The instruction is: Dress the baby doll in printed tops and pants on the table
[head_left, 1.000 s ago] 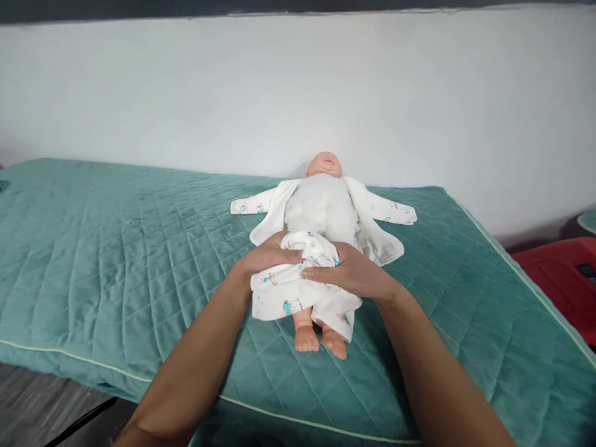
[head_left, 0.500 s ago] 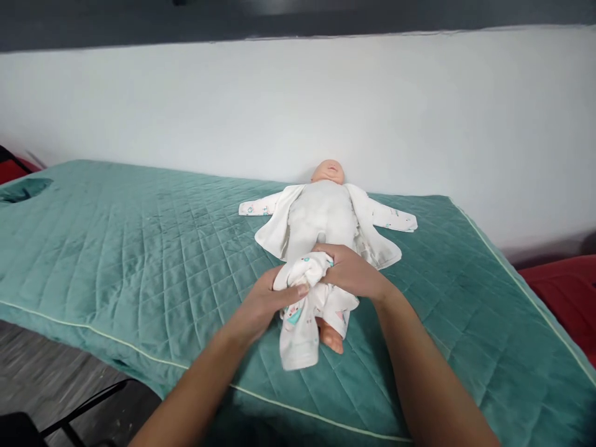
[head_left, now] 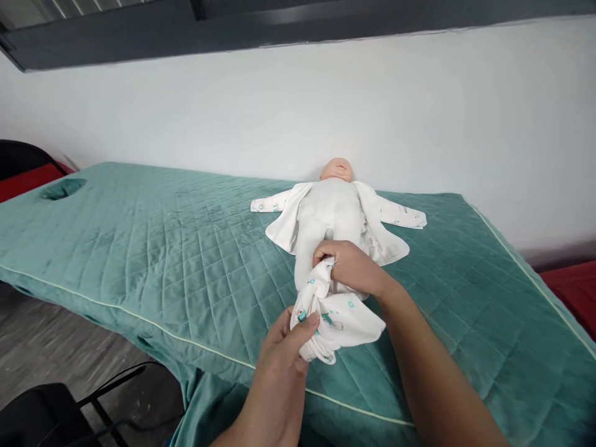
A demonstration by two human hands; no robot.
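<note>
A baby doll [head_left: 330, 205] with a white cloth body lies on its back, head toward the wall. Its arms are inside the sleeves of a white printed baby jacket [head_left: 390, 245], spread open at the front. Bunched white printed baby pants [head_left: 349, 323] are at the doll's lower legs, and the feet are hidden. My left hand [head_left: 286, 347] pinches the gathered cloth between thumb and fingers, nearest to me. Farther up, my right hand [head_left: 347, 264] is closed on the upper edge of the same cloth, over the doll's legs; some of its fingers are hidden.
A green quilted cover [head_left: 186, 261] spreads over the bed, with a face hole [head_left: 63, 189] at the far left. A white wall [head_left: 209, 118] stands behind. A black chair [head_left: 51, 413] is at lower left, and something red [head_left: 572, 295] at right.
My left hand has come nearer to me with the bunched pants, whose loose end now points right. The doll's foot that showed before is now hidden. The view has shifted slightly left.
</note>
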